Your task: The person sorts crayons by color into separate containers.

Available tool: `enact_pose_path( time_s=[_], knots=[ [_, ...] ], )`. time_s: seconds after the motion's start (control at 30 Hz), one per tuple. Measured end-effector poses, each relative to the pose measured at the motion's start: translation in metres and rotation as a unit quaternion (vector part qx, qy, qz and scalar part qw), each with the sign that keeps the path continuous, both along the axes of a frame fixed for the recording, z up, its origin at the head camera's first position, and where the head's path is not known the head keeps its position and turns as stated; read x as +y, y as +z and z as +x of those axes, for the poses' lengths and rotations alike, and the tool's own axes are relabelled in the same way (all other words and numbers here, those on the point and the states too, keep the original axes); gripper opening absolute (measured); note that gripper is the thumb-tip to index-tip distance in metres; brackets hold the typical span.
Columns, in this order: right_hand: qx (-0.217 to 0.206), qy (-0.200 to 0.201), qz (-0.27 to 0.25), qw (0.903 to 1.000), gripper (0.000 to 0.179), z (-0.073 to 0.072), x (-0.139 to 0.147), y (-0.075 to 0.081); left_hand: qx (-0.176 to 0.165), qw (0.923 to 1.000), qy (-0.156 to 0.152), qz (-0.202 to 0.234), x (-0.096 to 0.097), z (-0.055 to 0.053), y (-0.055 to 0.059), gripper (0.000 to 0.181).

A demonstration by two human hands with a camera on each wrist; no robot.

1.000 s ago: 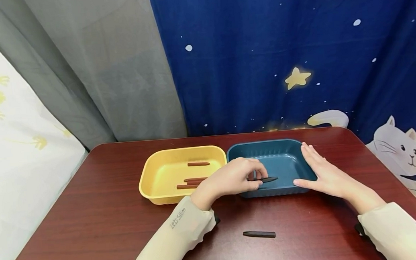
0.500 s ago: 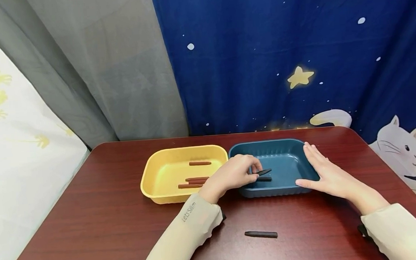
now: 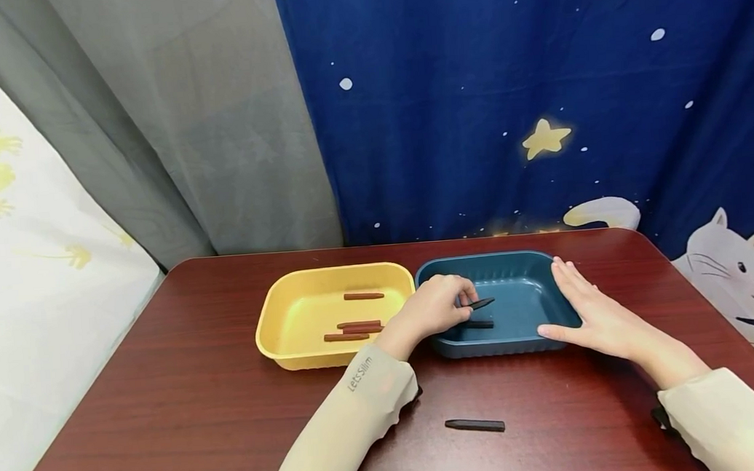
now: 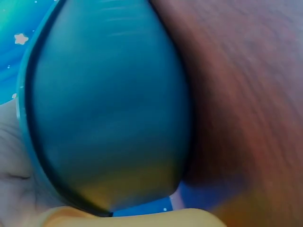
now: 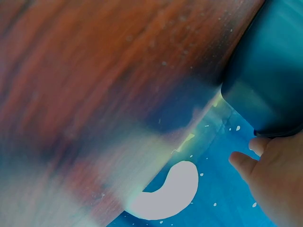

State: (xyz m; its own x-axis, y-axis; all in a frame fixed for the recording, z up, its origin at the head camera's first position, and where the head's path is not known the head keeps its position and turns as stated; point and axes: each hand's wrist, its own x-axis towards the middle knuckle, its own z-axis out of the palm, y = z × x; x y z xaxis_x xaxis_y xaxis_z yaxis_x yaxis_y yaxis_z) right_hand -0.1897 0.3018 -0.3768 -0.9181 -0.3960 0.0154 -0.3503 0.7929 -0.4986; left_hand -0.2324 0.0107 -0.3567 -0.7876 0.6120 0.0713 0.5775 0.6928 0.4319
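My left hand (image 3: 439,304) reaches over the left end of the blue tray (image 3: 499,348) and pinches a black crayon (image 3: 482,303), its pointed end sticking out to the right. Below the fingers a second black crayon (image 3: 480,324) lies on the tray floor, its left end hidden by the hand. With fingers straight and thumb spread, my right hand (image 3: 600,322) rests at the tray's right rim. In the left wrist view the outer wall of the blue tray (image 4: 113,94) fills the middle. The right wrist view has the right fingertips (image 5: 244,163) beside the tray's edge.
Left of the blue tray, almost against it, stands a yellow tray (image 3: 294,362) holding several brown crayons (image 3: 364,295). Another black crayon (image 3: 475,425) lies on the reddish-brown table (image 3: 167,425) in front. Curtains (image 3: 421,115) hang behind the table's back edge.
The left hand has moved slightly farther back and lifted its crayon's tip; the other black crayon now shows separately on the tray floor. The right hand stays at the rim.
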Motion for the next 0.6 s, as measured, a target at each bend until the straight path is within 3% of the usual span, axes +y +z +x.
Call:
enact_pose_path(
  time_s=[0.37,0.6],
  knots=[
    [0.003,0.001,-0.002,1.0,0.111,-0.001,0.001,0.0011,0.021,0.9996,0.002,-0.02,0.0013,-0.0019,-0.006,0.012],
    [0.001,-0.001,-0.002,1.0,0.111,0.0004,-0.0002,0.0004,0.015,0.9999,0.0,-0.006,0.0002,-0.0016,-0.0066,0.013]
  ],
)
